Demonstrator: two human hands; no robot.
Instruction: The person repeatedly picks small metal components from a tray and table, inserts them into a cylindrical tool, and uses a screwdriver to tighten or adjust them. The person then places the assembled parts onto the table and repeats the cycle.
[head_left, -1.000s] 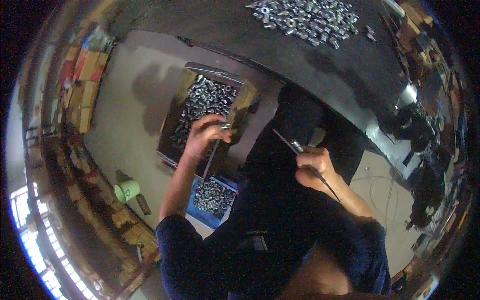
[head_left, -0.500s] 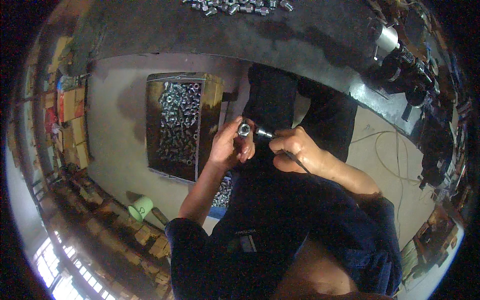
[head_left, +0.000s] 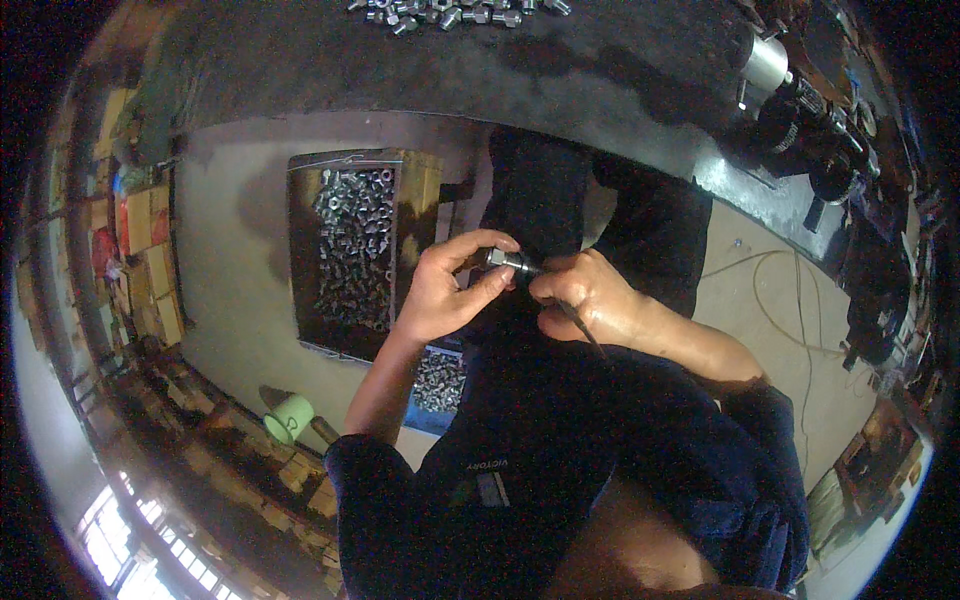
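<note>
Between thumb and fingers of my left hand [head_left: 440, 290] is a shiny metal hex fitting [head_left: 498, 258], held level above my lap. My right hand [head_left: 592, 295] is closed around a thin dark-handled tool [head_left: 583, 324], whose rear end sticks out below the fist. The tool's front meets the right side of the fitting. Fingers hide part of the contact, so I cannot tell how deep the tip sits inside.
A box [head_left: 414, 215] of metal fittings stands left of my hands. Below it is a blue bin [head_left: 425, 424] with smaller parts. More fittings [head_left: 470, 15] lie on the dark bench [head_left: 400, 75]. A machine [head_left: 800, 120] stands at right, a green container [head_left: 290, 418] lower left.
My left hand has turned the fitting from facing up to lying sideways. The tool's metal tip, apart from it before, now meets the fitting.
</note>
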